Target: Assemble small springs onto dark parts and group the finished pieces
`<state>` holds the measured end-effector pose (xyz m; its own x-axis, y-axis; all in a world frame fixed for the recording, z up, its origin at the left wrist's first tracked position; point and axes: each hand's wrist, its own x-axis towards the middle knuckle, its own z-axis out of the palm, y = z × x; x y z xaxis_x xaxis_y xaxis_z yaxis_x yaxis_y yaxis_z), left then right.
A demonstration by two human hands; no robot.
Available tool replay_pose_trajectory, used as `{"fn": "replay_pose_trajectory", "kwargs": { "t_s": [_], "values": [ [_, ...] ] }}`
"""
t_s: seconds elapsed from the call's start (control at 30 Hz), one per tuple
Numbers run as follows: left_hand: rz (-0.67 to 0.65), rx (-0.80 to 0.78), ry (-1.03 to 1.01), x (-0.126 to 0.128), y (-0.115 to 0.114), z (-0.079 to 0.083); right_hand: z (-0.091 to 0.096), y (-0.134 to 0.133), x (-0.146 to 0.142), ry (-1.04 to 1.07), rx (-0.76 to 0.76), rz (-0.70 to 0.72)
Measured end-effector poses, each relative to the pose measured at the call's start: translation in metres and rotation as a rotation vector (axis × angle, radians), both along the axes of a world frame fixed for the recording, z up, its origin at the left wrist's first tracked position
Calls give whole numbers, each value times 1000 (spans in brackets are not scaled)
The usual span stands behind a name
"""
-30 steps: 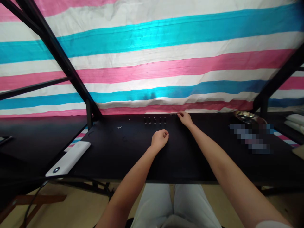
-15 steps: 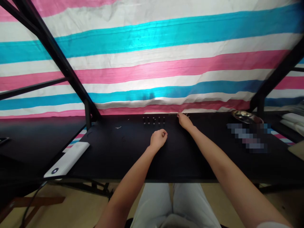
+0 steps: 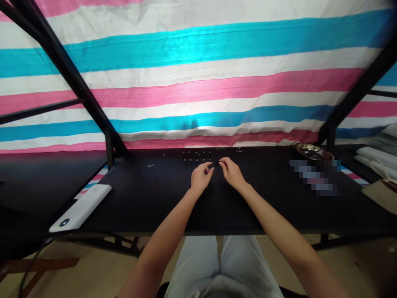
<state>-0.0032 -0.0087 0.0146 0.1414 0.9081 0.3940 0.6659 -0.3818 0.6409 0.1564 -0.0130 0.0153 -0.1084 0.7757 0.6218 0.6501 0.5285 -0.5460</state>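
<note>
My right hand [image 3: 233, 174] is pinched on a small dark piece [image 3: 217, 164], which pokes out toward the left; its kind is too small to make out. Facing it, my left hand [image 3: 201, 179] has thumb and fingertips apart, close to that piece, with nothing visible between them. Just beyond both hands, several small dark cylinders [image 3: 196, 156] with pale ends stand in a row. Farther back, to their right, runs a line of several tiny slim pieces [image 3: 221, 148], beside a few thin pale strips [image 3: 239, 150].
The black table [image 3: 149, 198] carries a white box-like device [image 3: 81, 207] on the left and a shiny metal dish [image 3: 314, 151] at the back right. Another thin pale strip [image 3: 150, 165] lies to the left. Black frame posts [image 3: 108, 151] and a striped sheet [image 3: 211, 93] close off the back.
My right hand has come back from the line of tiny pieces to the middle, toward my left hand. The left hand's curled fingers have opened and moved slightly forward.
</note>
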Motion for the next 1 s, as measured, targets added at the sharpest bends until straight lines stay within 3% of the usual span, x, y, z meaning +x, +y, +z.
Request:
{"fn": "replay_pose_trajectory", "kwargs": {
  "t_s": [0.13,0.5,0.67,0.83,1.0],
  "values": [
    [-49,48,-17,1,0,-2,-2,-6,-3,-27,18,82],
    [-91,-45,-28,5,-3,0,4,-18,-9,-25,9,186],
    [-128,-154,-172,5,-3,1,-1,-12,-4,27,-19,91],
    [-279,-232,-407,7,-2,0,-7,-6,-2,51,-35,5],
    [-396,-289,-498,8,-4,4,-5,-8,-3,90,-73,-14]
  ]
}}
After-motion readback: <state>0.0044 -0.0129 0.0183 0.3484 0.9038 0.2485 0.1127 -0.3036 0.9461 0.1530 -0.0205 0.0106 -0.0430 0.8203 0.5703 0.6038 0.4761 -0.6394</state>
